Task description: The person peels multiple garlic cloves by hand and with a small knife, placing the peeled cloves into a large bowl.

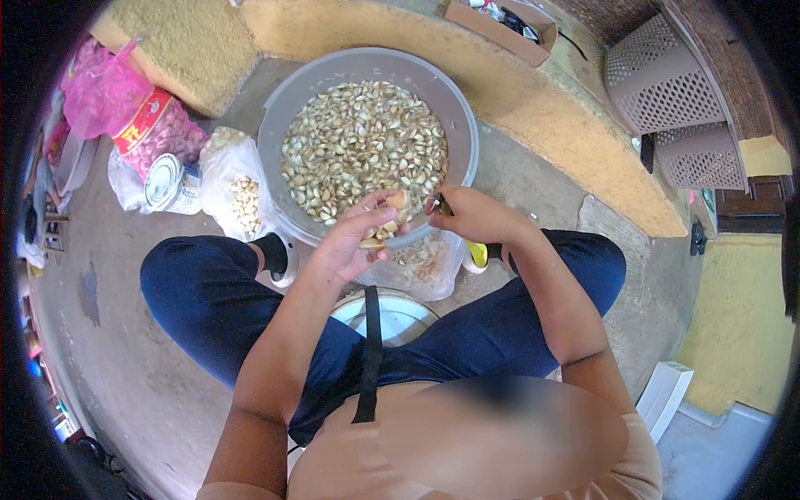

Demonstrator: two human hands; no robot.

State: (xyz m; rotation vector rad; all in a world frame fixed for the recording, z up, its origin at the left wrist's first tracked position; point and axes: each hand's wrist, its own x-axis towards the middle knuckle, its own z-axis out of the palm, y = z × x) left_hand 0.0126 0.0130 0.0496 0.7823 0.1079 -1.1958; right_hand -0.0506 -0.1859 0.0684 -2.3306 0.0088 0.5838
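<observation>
My left hand (358, 237) is cupped around several garlic cloves (387, 231), with fingers curled over the near rim of a grey tub. Just to its right, my right hand (471, 215) pinches a small dark-handled tool (442, 205); its kind is too small to make out. The large round grey tub (461, 108) holds a great many unpeeled garlic cloves (367, 142), apparently in water. Below both hands, a clear plastic bag (433, 275) with papery garlic skins lies against the tub.
Left of the tub stand a plastic bag (223, 179) with pale cloves, a tin can (171, 185) and a pink mesh sack (158, 133) of garlic. A yellow ledge (533, 108) curves behind, carrying a cardboard box (508, 35). A white bucket (392, 315) sits between my legs.
</observation>
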